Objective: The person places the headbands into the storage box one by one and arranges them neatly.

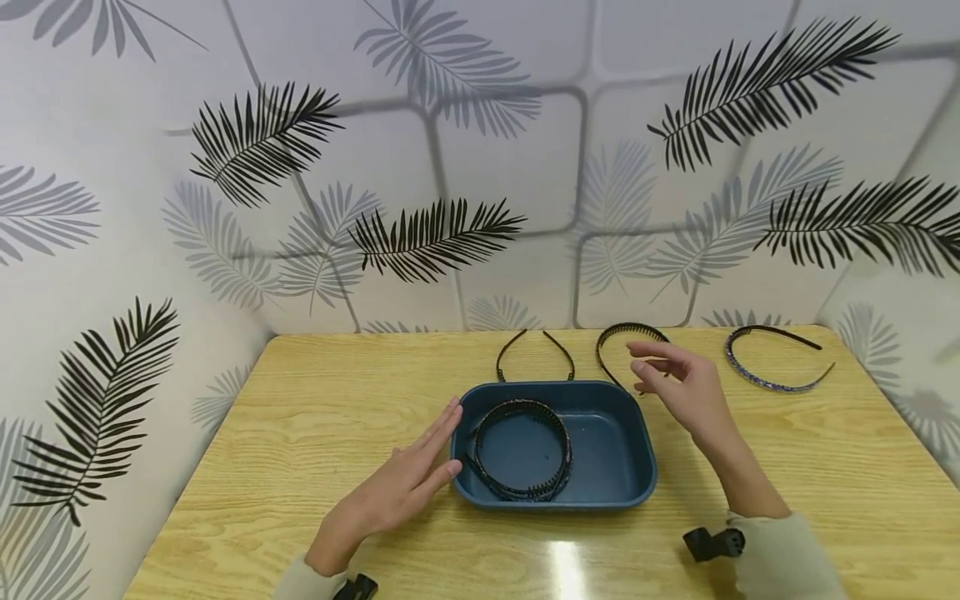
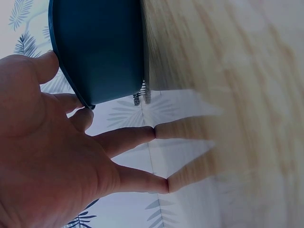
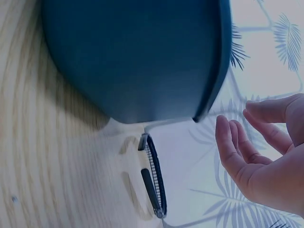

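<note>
A blue plastic bin (image 1: 611,442) sits on the table, with black toothed headbands (image 1: 566,454) stacked in its left half. My left hand (image 1: 408,479) is at the bin's left end, thumb and fingertips against the rim; in the left wrist view its other fingers (image 2: 137,179) spread out straight down to the tabletop. Over the back right corner my right hand (image 1: 690,392) hovers with loosely bent fingers and nothing in them. Behind that hand lies a black toothed headband (image 1: 611,333), partly covered by it; the right wrist view shows this headband (image 3: 159,183) beyond the bin.
A thin black headband (image 1: 498,358) lies just behind the bin, its lower part hidden. Farther right is a headband with blue sparkle (image 1: 757,382). The wood-grain table (image 1: 322,392) ends at a leaf-patterned wall (image 1: 525,292) behind.
</note>
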`<state>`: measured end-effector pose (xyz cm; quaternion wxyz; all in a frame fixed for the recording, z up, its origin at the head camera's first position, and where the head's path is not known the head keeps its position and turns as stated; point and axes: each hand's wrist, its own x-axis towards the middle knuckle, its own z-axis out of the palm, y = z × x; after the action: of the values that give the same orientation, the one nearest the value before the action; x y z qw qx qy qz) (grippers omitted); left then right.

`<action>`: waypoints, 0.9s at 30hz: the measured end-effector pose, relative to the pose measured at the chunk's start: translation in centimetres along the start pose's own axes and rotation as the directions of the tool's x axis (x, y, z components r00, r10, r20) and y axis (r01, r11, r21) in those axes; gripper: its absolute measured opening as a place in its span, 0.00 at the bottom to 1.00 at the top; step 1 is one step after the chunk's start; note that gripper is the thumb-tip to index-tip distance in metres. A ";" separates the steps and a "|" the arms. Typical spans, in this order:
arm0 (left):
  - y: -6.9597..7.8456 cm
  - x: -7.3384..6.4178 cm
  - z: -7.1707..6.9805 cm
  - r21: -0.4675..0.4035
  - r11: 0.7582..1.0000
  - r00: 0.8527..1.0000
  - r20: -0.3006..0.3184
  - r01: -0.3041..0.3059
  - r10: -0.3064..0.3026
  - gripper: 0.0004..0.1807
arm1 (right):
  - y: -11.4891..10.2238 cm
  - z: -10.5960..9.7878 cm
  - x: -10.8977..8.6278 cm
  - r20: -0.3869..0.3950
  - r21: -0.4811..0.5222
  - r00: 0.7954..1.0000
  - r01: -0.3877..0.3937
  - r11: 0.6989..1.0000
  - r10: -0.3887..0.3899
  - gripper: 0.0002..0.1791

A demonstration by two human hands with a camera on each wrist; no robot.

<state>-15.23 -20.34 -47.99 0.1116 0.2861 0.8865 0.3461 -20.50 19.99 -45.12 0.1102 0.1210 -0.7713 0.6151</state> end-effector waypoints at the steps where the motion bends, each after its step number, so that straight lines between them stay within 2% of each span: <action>1: 0.0 0.0 0.0 0.002 1.000 1.000 0.000 0.000 0.000 0.38 | 0.1 -0.1 0.0 -0.011 -0.003 1.000 -0.001 1.000 0.001 0.15; 15: -0.1 0.0 0.0 0.022 1.000 1.000 -0.009 -0.002 0.003 0.38 | 2.1 -2.6 0.3 -0.143 -0.011 0.989 -0.026 1.000 0.024 0.15; 22: -0.1 0.0 0.0 0.022 1.000 1.000 -0.008 0.000 0.000 0.38 | 2.5 -4.6 0.2 -0.225 -0.062 0.971 -0.097 0.993 0.081 0.16; 25: -0.1 0.0 0.0 0.020 1.000 1.000 -0.008 -0.001 0.001 0.38 | 2.5 -5.8 0.0 -0.257 -0.036 0.959 -0.131 0.991 0.118 0.16; 27: -0.1 0.0 0.0 0.020 1.000 1.000 -0.009 -0.003 0.003 0.38 | 2.6 -6.7 -0.1 -0.277 0.016 0.949 -0.154 0.988 0.152 0.16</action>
<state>-15.26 -20.42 -48.08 0.1043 0.2870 0.8901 0.3384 -21.07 27.10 -46.13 0.1696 -0.0269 -0.7570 0.6304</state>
